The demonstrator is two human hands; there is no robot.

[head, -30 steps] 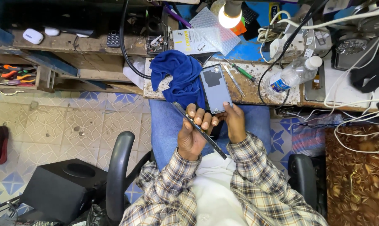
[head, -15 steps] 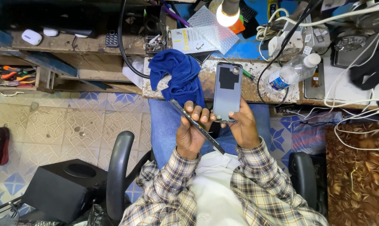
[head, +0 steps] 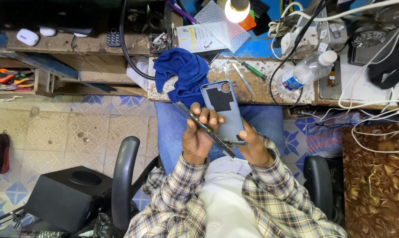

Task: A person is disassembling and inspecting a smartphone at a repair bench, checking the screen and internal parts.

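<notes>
In the head view, the person is sitting in a black office chair (head: 124, 176) and looking down over their lap. The left hand (head: 199, 136) is closing around a thin dark phone screen panel (head: 204, 128), fingers curled over its upper edge and thumb underneath; the panel is running diagonally from upper left down toward the lap, seen nearly edge-on. The right hand (head: 252, 147) is gripping the lower end of a grey-blue phone body (head: 225, 110), which is standing upright with its back toward the camera, a dark patch and a round camera opening showing near its top. The two parts are touching or nearly touching by the lower end of the phone body; which one, I cannot tell.

Just beyond the hands, a blue cloth (head: 182, 75) is hanging over the edge of the worn counter (head: 270, 88). On the counter, tweezers (head: 243, 79) and a green-handled screwdriver (head: 252, 69) are lying near the phone's top, and a clear plastic bottle (head: 307, 70) is lying tilted to the right. A lit bulb (head: 235, 9) is glowing above, white cables (head: 375, 110) are trailing at the right, and a black speaker box (head: 72, 194) is sitting on the tiled floor.
</notes>
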